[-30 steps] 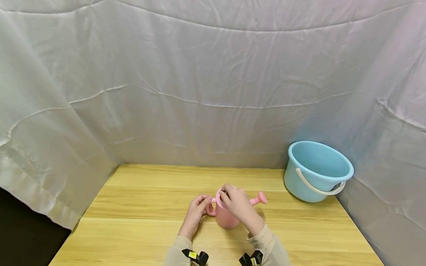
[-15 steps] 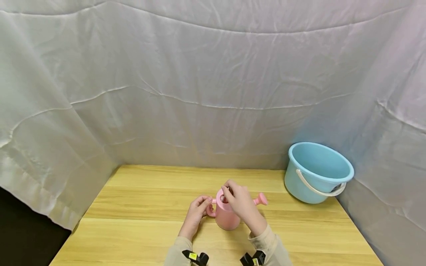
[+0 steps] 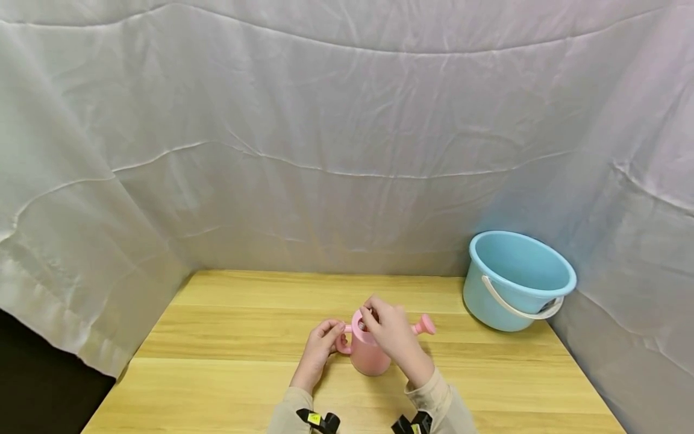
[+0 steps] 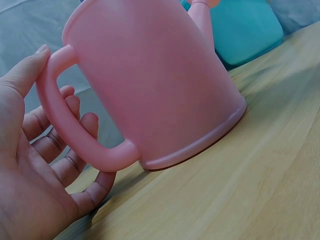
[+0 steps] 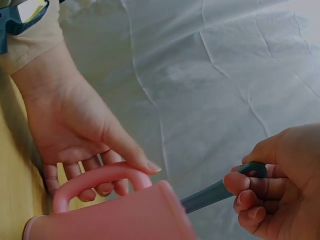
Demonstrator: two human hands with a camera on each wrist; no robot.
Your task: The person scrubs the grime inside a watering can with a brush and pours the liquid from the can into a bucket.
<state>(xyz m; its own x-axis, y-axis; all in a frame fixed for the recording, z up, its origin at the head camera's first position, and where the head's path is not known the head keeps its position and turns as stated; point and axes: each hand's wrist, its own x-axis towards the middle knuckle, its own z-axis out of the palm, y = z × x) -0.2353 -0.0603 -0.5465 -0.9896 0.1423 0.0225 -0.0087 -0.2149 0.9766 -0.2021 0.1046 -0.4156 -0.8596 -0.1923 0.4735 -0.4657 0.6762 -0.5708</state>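
Note:
A pink watering can (image 3: 370, 357) stands upright on the wooden table, its spout pointing right. My left hand (image 3: 318, 348) holds its handle (image 4: 65, 117); the thumb presses the top of the loop and the fingers curl loosely around it from behind. Over the can's top opening, my right hand (image 3: 394, 333) grips a slim tool by its dark green handle (image 5: 207, 196), seen in the right wrist view. The tool's other end is down inside the can, so its kind is hidden. In the head view only a small pale bit shows at the opening.
A light blue bucket (image 3: 490, 307) with a white carrying handle (image 3: 509, 307) stands at the table's back right corner. Grey curtains (image 3: 325, 211) hang behind the table and along both sides.
My right hand rose a little at the can's opening, then sank slightly, still gripping the tool. The left hand and the watering can have stayed put.

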